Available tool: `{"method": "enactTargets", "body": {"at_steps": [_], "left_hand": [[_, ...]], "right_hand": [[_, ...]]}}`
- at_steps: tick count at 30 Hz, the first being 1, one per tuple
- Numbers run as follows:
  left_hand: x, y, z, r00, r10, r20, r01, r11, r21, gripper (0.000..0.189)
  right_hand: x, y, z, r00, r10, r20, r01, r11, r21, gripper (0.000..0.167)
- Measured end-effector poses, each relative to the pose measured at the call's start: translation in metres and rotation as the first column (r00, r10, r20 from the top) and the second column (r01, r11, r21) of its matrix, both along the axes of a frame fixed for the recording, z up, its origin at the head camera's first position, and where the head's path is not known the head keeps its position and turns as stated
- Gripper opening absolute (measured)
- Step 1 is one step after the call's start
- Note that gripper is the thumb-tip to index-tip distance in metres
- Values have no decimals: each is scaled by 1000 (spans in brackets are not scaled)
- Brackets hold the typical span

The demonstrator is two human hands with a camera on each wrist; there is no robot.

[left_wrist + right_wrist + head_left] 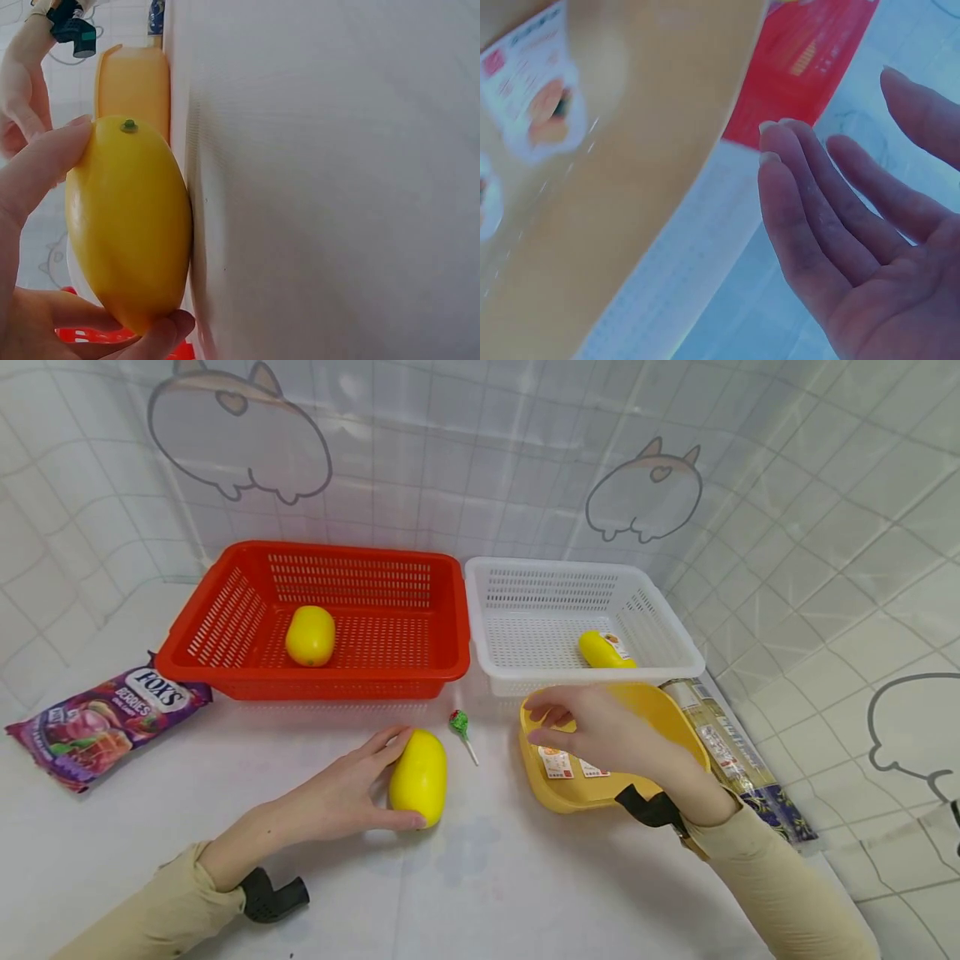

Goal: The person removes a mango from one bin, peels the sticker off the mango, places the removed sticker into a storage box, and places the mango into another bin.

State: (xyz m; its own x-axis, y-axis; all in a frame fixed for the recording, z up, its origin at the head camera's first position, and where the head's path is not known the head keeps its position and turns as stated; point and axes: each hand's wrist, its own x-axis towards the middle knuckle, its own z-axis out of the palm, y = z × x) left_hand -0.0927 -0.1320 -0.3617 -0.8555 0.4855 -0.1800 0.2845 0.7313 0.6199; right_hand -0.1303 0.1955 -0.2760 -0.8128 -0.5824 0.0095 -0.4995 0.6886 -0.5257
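My left hand grips a large lemon-like yellow fruit on the white tabletop, thumb at its near end and fingers along its far side. In the left wrist view the fruit shows a green stem nub; fingertips hold its opposite, tapered end. Over the left part of a yellow plastic bin hovers my right hand. Its fingers are loosely bent with nothing between them, as the right wrist view shows the hand beside the bin wall. Two labelled white stickers or packets show inside the bin.
A red basket holds another yellow fruit. Beside it, a white basket contains a yellow item with a label. A green-wrapped lollipop lies between the hands. A purple candy bag is left; long clear packages lie right.
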Motion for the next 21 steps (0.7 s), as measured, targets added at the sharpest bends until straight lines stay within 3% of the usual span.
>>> {"method": "enactTargets", "body": {"at_steps": [21], "left_hand": [[1, 1, -1, 1000, 2, -21, -2, 1000, 2, 121]], "right_hand": [[20, -57, -20, 984, 13, 178, 10, 992, -125, 55]]}}
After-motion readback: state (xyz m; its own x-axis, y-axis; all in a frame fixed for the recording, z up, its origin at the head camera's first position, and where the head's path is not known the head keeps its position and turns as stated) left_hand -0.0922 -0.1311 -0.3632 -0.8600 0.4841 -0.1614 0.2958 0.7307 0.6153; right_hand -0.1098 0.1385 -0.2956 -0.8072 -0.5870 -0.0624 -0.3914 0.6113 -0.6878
